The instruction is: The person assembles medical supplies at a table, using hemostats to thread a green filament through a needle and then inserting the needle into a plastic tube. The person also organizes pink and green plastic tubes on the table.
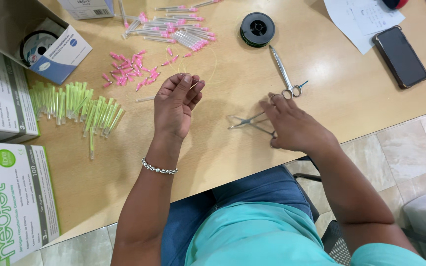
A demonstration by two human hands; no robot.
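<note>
**Two hands at a desk full of needles and thread**

The left hand [176,104] is palm up with its fingers [187,81] curled in. The fingertips pinch a thin yellowish thread [212,74], which loops away toward the far side of the desk [232,152]. A silver bracelet [159,169] sits on that wrist.

The right hand [292,127] lies flat and low, its fingers [272,109] spread open. They rest on the ring handles of a pair of small metal scissors [250,121] lying open on the desk, but the hand has not closed around them. Just beyond the fingertips lies a second metal tool, long forceps [284,74] with ring handles, pointing to the far side.

Farther away is a round black spool [257,28]. To its left is a heap of clear tubes with pink ends [173,27], and nearer lie loose pink caps [129,69]. On the left side of the desk is a row of green capped needles [80,106]. White and green boxes [6,197] stand at the left edge, with a blue and white box [55,47] behind them. At the far right are a dark phone [400,56] and a sheet of paper [361,17].
</note>
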